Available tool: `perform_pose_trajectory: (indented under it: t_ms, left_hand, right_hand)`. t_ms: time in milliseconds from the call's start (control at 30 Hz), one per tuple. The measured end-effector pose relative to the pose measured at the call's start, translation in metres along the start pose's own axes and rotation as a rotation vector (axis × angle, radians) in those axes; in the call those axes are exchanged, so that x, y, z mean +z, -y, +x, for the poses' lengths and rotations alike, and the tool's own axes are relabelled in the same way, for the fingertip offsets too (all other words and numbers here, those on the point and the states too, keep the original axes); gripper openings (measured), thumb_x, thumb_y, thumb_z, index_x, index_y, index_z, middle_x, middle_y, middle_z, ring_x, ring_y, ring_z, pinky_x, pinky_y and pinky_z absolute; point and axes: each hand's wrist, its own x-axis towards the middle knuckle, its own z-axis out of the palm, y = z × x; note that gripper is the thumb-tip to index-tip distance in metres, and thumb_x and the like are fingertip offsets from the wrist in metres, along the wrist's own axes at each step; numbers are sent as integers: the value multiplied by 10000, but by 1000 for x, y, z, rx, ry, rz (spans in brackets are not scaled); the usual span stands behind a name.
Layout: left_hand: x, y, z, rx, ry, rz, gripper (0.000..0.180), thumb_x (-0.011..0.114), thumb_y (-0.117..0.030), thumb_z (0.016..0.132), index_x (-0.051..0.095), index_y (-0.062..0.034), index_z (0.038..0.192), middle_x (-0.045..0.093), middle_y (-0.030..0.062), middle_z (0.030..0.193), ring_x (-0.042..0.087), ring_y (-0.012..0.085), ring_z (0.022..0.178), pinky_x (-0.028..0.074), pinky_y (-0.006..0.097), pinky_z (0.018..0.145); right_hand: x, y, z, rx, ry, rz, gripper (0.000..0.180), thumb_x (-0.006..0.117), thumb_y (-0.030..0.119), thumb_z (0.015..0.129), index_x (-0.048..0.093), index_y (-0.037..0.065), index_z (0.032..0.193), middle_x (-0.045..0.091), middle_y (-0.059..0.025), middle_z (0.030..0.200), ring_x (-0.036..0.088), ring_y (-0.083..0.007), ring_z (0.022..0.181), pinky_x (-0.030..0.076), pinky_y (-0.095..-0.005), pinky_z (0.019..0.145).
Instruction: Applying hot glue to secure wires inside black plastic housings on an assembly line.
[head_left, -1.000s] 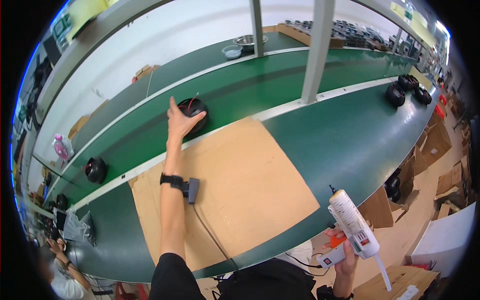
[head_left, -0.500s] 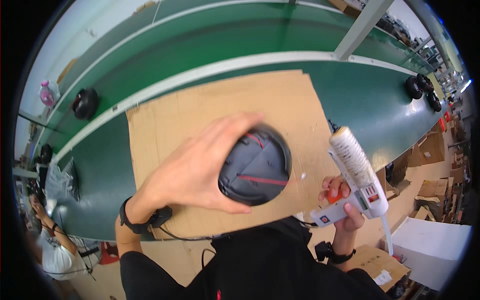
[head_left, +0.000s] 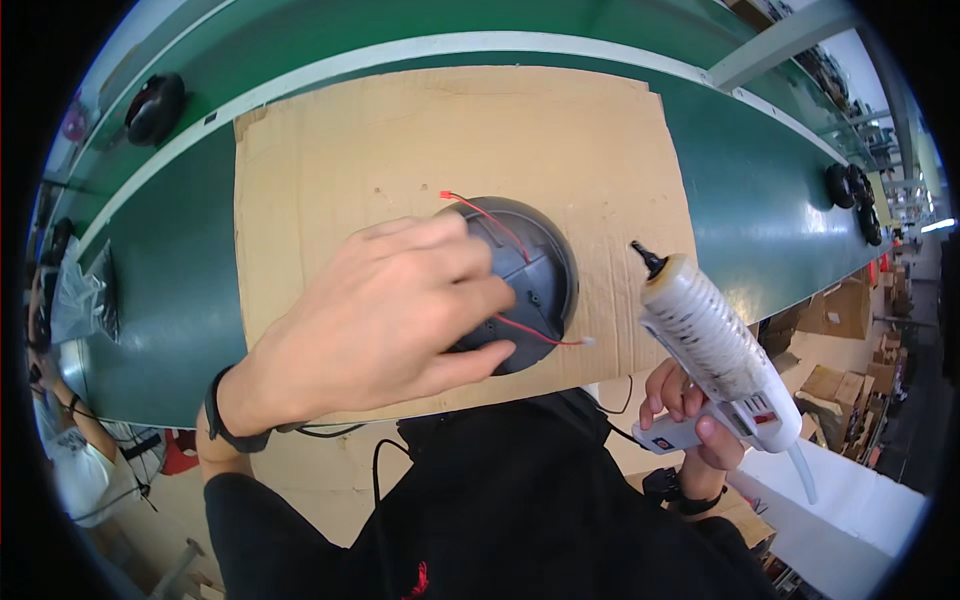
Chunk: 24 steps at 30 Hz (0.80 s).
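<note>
A round black plastic shell (head_left: 548, 262) lies on the cardboard sheet, its ribbed inside facing up. Two thin red wires show on it: an upper wire (head_left: 497, 222) ending in a red plug beyond the rim, and a lower wire (head_left: 540, 334) with a white plug at the right. Over the shell's left part is my left hand (head_left: 400, 305), slightly blurred, with fingers bent and thumb apart from the index finger. It hides that side of the shell. My right hand (head_left: 690, 405) grips a white hot glue gun (head_left: 715, 335), whose black nozzle points up and left.
Under the shell is a cardboard sheet (head_left: 340, 130) on a green bench (head_left: 740, 200). Black round parts (head_left: 155, 108) sit at far left, others (head_left: 852, 190) at far right. A plastic bag (head_left: 85, 295) and a person's arm (head_left: 90, 425) are at left. Boxes (head_left: 840, 390) stand at lower right.
My left hand has gone from clasping the shell's rim to lying over its left part. The upper wire now extends out past the rim. The whole view has shifted; the glue gun stays in my right hand.
</note>
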Motion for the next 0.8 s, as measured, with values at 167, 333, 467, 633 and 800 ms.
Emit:
perform_pose_trajectory:
  t_ms: [167, 333, 467, 633, 800]
  left_hand:
    - [-5, 8, 7, 59, 238, -94, 173, 826, -145, 734, 736, -65, 858, 594, 39, 730, 576, 245, 697, 478, 378, 602]
    - [-20, 35, 22, -74, 184, -376, 95, 805, -74, 809, 734, -31, 856, 626, 35, 636, 592, 143, 579, 439, 281, 525]
    - [-23, 51, 30, -289, 234, -730, 113, 792, -76, 879, 726, 16, 875, 691, 3, 687, 598, 25, 621, 430, 201, 553]
    - [-6, 57, 33, -346, 223, -887, 129, 776, -99, 909, 711, 11, 922, 705, 7, 710, 620, 16, 665, 461, 177, 629]
    - [1, 60, 34, -313, 168, -894, 132, 770, -111, 916, 710, 5, 895, 692, -7, 690, 603, 9, 652, 462, 174, 648]
  right_hand:
    - [-16, -12, 2, -57, 93, 43, 289, 725, 310, 782, 529, 106, 839, 492, -64, 791, 550, -275, 815, 519, -439, 746]
    - [1, -10, 13, -110, 207, -109, 275, 705, 271, 758, 459, 148, 760, 611, -153, 877, 611, -368, 1010, 521, -476, 857]
    - [15, -1, -1, 189, 178, -5, 263, 709, 236, 795, 471, 129, 821, 631, -166, 902, 602, -372, 1081, 529, -470, 866]
    - [33, 2, 0, 185, 84, -186, 332, 743, 337, 793, 488, 125, 802, 540, -99, 748, 592, -299, 786, 567, -371, 594]
    - [21, 11, -4, 200, 167, -300, 293, 731, 227, 831, 688, -44, 933, 705, -117, 860, 705, -220, 753, 567, -328, 718]
